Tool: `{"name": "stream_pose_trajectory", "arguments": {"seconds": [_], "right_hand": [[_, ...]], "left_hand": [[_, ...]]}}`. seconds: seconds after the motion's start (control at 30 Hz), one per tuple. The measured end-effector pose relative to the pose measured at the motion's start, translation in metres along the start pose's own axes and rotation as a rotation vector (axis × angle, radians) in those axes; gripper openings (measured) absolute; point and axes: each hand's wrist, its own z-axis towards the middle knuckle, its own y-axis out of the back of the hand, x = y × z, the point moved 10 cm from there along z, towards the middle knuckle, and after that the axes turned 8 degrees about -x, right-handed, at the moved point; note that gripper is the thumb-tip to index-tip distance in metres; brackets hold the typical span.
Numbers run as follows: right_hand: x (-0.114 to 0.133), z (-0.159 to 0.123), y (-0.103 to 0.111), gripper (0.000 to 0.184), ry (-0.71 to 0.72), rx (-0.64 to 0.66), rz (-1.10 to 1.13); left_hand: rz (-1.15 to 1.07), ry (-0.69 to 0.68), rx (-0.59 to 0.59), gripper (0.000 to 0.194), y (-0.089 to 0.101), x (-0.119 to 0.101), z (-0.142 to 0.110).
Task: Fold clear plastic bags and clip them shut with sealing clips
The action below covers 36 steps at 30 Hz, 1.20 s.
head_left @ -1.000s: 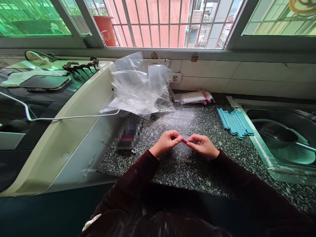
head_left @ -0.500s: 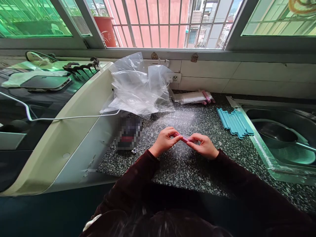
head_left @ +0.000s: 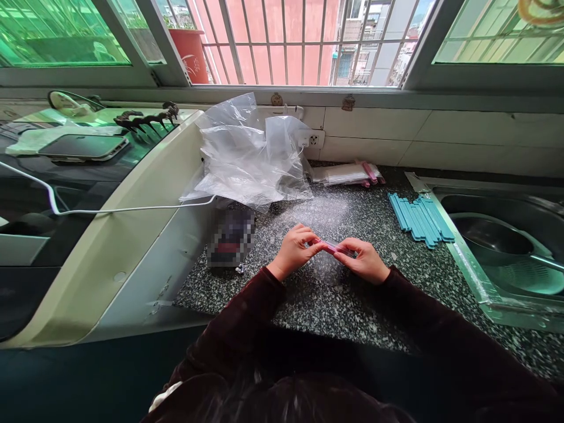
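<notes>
Between both hands, just over the speckled countertop [head_left: 291, 299], is a pink bag sealing clip [head_left: 329, 247] with clear folded plastic along it. My left hand [head_left: 296, 251] pinches its left end between thumb and fingers. At the right end, my right hand [head_left: 365, 260] is closed on the same clip and the plastic, thumb on the near side. The fingers cover both ends of the clip. Several blue sealing clips [head_left: 420, 218] lie side by side to the right. Behind the hands rests a folded clear plastic bundle [head_left: 341, 174] with pink clips at its right end.
Crumpled clear plastic bags [head_left: 251, 158] lie at the back left by a wall socket [head_left: 313, 140]. A blurred dark item [head_left: 230, 238] sits left of my hands. A white cable [head_left: 150, 209] runs across the cream appliance [head_left: 145, 235]. On the right is a sink [head_left: 480, 288] holding a pan [head_left: 491, 233].
Both hands keep their hold on the pink sealing clip, with only a very slight shift of the left fingers. The view has moved a tiny bit; nothing else differs.
</notes>
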Motion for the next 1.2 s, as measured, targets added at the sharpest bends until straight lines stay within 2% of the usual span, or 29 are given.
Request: {"name": "stream_pose_trajectory", "arguments": {"seconds": [0.33,0.67,0.97,1.03,1.2], "right_hand": [[-0.001,0.0,-0.001,0.026,0.004,0.0,-0.011],[0.001,0.0,0.0,0.027,-0.007,0.008,-0.019],[0.003,0.0,0.003,0.027,0.006,-0.01,0.009],[0.004,0.001,0.007,0.026,0.015,-0.026,0.025],[0.004,0.002,0.021,0.027,-0.001,-0.121,0.065]], "left_hand": [[-0.004,-0.01,-0.009,0.022,0.0,0.0,0.0],[-0.019,0.037,0.005,0.029,-0.001,0.003,-0.001],[-0.063,0.077,-0.001,0.026,-0.002,0.006,0.0],[-0.092,0.119,0.027,0.024,-0.005,0.009,0.0],[-0.142,0.212,0.19,0.022,-0.022,0.013,-0.005]]}}
